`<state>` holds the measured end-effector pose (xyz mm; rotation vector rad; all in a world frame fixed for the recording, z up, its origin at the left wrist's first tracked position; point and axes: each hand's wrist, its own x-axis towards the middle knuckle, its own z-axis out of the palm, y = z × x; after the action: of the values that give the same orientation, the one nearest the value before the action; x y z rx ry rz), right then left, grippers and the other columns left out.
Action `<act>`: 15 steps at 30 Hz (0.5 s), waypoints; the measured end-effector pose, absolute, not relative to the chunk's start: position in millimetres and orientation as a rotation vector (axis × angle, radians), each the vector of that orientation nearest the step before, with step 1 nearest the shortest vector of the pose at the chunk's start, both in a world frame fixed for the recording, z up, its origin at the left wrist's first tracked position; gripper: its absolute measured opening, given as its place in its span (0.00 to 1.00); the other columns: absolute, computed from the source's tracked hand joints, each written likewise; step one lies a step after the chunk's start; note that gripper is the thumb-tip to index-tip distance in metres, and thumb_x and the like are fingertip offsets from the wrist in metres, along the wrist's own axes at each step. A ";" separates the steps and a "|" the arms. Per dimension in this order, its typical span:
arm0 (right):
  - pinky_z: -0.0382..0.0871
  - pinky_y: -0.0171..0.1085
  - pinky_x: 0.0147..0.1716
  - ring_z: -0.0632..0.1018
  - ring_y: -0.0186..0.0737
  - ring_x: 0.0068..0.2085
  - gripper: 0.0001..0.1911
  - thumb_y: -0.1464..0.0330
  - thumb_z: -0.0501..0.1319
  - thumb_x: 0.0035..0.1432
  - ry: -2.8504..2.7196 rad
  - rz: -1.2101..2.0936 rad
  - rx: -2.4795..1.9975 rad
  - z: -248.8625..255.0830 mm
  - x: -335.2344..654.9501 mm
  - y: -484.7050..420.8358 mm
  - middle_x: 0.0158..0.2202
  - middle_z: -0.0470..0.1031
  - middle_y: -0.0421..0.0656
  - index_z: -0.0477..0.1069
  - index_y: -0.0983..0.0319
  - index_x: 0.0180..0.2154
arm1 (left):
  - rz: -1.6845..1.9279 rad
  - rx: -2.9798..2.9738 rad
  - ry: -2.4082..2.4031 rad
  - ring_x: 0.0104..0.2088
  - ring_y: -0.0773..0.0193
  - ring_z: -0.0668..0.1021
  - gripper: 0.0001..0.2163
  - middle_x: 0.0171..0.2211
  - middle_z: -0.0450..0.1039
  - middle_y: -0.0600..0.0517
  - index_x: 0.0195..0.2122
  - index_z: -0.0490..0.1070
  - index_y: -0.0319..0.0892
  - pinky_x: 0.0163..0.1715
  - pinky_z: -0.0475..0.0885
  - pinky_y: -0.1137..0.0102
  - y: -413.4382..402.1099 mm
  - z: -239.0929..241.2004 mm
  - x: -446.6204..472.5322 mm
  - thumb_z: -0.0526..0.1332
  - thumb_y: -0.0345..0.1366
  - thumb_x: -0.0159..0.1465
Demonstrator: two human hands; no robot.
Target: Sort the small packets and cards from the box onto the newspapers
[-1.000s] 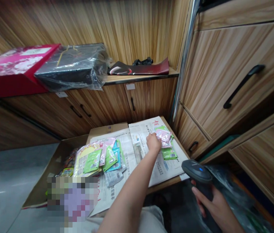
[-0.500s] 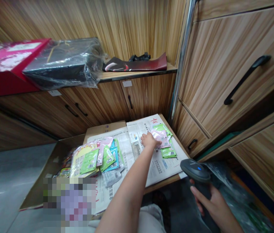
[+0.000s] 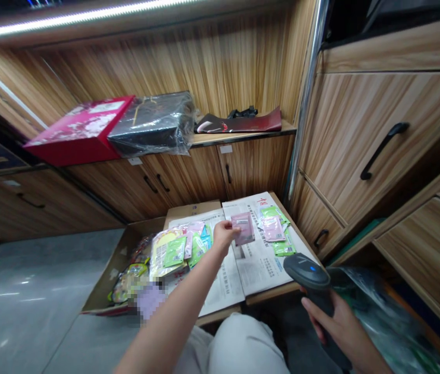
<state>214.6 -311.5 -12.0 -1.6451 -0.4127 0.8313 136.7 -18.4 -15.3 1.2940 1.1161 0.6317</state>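
Note:
Pinched in my left hand [image 3: 225, 235] is a small pink packet [image 3: 244, 228], held over the newspaper [image 3: 261, 272] with a pale label facing up. My right hand [image 3: 334, 317] grips a dark handheld barcode scanner [image 3: 307, 271] by its handle; a blue light glows on top. To the right of the pink packet lies a small pile of green packets [image 3: 285, 245] with another pink packet [image 3: 272, 228] on them. Left of my left hand is a second pile of green, pink and blue packets [image 3: 175, 251], lying on a larger clear-wrapped yellow package [image 3: 157, 264].
An open cardboard box [image 3: 101, 278] holding colourful packages stands at the left. On the shelf behind are a red box [image 3: 83, 132], a plastic-wrapped black box [image 3: 152, 124] and a dark red bag [image 3: 243, 124]. Wooden cabinets [image 3: 360, 119] rise at the right, with clear plastic [image 3: 375, 301] below.
My left hand has lifted a pink packet from the right pile and drawn it leftward. My right hand keeps hold of the scanner. The view has tilted up and turned slightly left.

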 end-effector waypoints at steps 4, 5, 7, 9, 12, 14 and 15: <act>0.56 0.30 0.11 0.64 0.31 0.12 0.22 0.49 0.66 0.47 -0.460 0.866 -1.644 -4.6 204.9 -310.7 0.13 0.65 0.31 0.66 0.59 0.33 | 0.631 1.066 1.148 0.26 0.67 0.75 0.13 0.24 0.72 0.53 0.25 0.70 0.38 0.32 0.73 0.67 -42.2 1.1 106.0 0.73 0.31 0.41; 0.56 0.30 0.11 0.64 0.31 0.11 0.22 0.49 0.65 0.47 -0.470 0.877 -1.644 -3.2 202.8 -310.3 0.13 0.65 0.31 0.66 0.59 0.32 | 0.625 1.032 1.138 0.26 0.67 0.76 0.13 0.25 0.72 0.53 0.26 0.70 0.38 0.33 0.73 0.67 -47.3 0.9 101.3 0.73 0.31 0.42; 0.55 0.29 0.10 0.64 0.30 0.11 0.21 0.50 0.65 0.48 -0.495 0.897 -1.649 -0.9 199.5 -309.3 0.13 0.65 0.31 0.66 0.59 0.33 | 0.622 0.980 1.129 0.26 0.68 0.76 0.12 0.25 0.72 0.53 0.26 0.70 0.39 0.34 0.73 0.68 -54.1 -2.7 95.9 0.73 0.30 0.43; 0.54 0.29 0.10 0.64 0.30 0.11 0.21 0.51 0.64 0.48 -0.513 0.902 -1.672 0.6 197.0 -308.5 0.12 0.65 0.30 0.68 0.61 0.35 | 0.628 0.950 1.146 0.26 0.69 0.75 0.12 0.25 0.72 0.53 0.26 0.70 0.39 0.34 0.73 0.68 -56.0 -8.1 95.1 0.73 0.29 0.44; 0.55 0.29 0.10 0.63 0.31 0.11 0.21 0.52 0.64 0.49 -0.519 0.897 -1.689 1.4 194.7 -307.9 0.12 0.63 0.29 0.70 0.62 0.37 | 0.624 0.942 1.161 0.26 0.69 0.75 0.12 0.25 0.72 0.54 0.26 0.69 0.39 0.35 0.73 0.67 -52.3 -15.5 99.8 0.73 0.30 0.45; 0.55 0.29 0.10 0.62 0.31 0.10 0.21 0.52 0.63 0.49 -0.514 0.890 -1.688 1.4 193.6 -307.9 0.11 0.63 0.29 0.70 0.62 0.36 | 0.617 0.943 1.159 0.26 0.70 0.75 0.12 0.26 0.72 0.54 0.27 0.69 0.39 0.35 0.73 0.67 -48.5 -19.7 104.0 0.72 0.30 0.46; 0.55 0.29 0.10 0.62 0.31 0.10 0.20 0.52 0.63 0.49 -0.511 0.887 -1.688 1.4 193.1 -307.8 0.11 0.62 0.29 0.70 0.61 0.36 | 0.610 0.942 1.163 0.26 0.70 0.75 0.12 0.26 0.72 0.54 0.27 0.69 0.39 0.34 0.73 0.67 -46.8 -21.7 105.7 0.72 0.30 0.46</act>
<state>193.1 -307.8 1.4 -1.6878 -0.5113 0.8871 105.7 -46.8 -21.7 0.9418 1.1630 0.6097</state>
